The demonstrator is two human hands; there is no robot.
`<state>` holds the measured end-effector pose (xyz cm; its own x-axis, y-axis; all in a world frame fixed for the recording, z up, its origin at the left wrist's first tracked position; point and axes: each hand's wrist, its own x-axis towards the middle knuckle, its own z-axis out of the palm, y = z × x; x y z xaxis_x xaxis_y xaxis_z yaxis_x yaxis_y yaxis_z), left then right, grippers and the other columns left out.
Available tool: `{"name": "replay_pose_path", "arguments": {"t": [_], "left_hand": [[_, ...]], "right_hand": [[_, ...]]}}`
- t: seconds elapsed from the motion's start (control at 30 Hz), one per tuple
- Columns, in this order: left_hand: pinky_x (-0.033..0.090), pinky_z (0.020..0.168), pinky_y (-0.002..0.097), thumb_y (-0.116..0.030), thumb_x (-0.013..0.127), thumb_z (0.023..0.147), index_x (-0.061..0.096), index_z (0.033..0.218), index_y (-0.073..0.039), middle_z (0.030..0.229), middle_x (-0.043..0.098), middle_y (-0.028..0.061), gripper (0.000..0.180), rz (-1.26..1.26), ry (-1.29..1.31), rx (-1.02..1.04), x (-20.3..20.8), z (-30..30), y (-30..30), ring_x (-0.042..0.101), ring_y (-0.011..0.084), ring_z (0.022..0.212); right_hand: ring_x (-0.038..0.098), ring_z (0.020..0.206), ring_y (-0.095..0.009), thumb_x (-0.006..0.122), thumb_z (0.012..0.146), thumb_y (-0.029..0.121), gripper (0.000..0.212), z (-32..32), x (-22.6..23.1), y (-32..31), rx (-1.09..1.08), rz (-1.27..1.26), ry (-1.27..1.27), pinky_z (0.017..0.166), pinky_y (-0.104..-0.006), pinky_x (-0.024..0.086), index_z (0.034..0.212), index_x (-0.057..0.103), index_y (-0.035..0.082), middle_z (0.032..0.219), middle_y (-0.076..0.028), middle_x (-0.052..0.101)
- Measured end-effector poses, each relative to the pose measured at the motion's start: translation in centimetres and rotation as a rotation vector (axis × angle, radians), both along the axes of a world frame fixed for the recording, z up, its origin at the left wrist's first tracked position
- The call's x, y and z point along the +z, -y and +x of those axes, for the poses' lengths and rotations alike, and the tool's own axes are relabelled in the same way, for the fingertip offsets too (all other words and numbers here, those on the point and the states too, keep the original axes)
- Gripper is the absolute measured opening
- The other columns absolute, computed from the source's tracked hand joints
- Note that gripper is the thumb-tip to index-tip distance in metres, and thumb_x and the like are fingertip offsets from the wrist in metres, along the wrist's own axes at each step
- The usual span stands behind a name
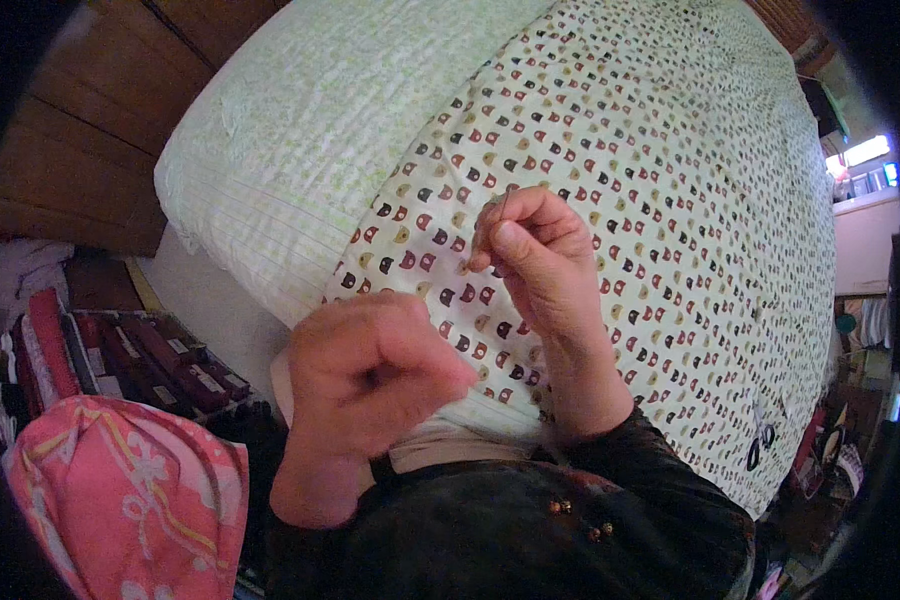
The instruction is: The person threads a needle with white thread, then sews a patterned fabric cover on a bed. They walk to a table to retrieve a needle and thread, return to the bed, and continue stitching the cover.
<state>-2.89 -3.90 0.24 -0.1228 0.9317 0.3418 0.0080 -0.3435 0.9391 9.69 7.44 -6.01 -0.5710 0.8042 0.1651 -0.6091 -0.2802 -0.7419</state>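
My right hand [540, 255] is raised over a cream cloth printed with small dark and red shapes [670, 200], thumb and fingers pinched on a thin needle [492, 215] that points up and left. My left hand [375, 370] is closed in a loose fist at the cloth's near edge, gripping the fabric fold [470, 405] just below the right hand. Any thread is too fine to see. Both forearms come up from dark sleeves [530, 520] at the lower edge.
A pale green striped part of the bedding [310, 130] bulges at upper left, against brown wooden panels [80, 130]. At left, red and dark boxes [160, 360] stand in a row. A pink patterned cloth [130, 490] lies lower left. Cluttered shelves [860, 330] sit at right.
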Motion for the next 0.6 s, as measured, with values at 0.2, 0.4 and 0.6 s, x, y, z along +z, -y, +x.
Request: {"name": "replay_pose_path", "arguments": {"t": [0.2,0.4,0.6], "left_hand": [[0.033,0.037,0.0305,-0.013,0.061,0.067,0.062,0.077,-0.006,0.056,0.051,0.0043,0.012,0.2,-0.194,-0.793,0.7,-3.6,-1.4,0.046,0.0172,0.042],[0.034,0.039,0.0309,-0.016,0.057,0.067,0.058,0.074,-0.006,0.057,0.05,0.0049,0.012,-0.117,0.089,-0.63,0.4,-3.7,0.2,0.046,0.0177,0.045],[0.029,0.034,0.0286,-0.018,0.059,0.073,0.057,0.072,-0.004,0.057,0.05,0.0055,0.014,0.288,0.321,-0.79,-1.6,-6.5,-0.9,0.044,0.0158,0.043]], "right_hand": [[0.056,0.063,-0.012,0.057,0.077,0.001,0.007,-0.4,-0.6,-0.1,-0.011,-0.015,0.029,0.059,-0.0223,0.046,0.082,0.052,0.0,0.076,-0.007,0.057],[0.055,0.063,-0.013,0.057,0.077,0.001,0.008,-1.1,-1.8,-0.1,-0.01,-0.07,0.087,0.058,-0.0242,0.046,0.083,0.051,0.001,0.075,-0.008,0.056],[0.055,0.063,-0.014,0.058,0.077,0.001,0.008,-1.8,-2.3,-0.2,0.012,-0.065,0.125,0.058,-0.0243,0.046,0.082,0.051,0.001,0.075,-0.008,0.056]]}}
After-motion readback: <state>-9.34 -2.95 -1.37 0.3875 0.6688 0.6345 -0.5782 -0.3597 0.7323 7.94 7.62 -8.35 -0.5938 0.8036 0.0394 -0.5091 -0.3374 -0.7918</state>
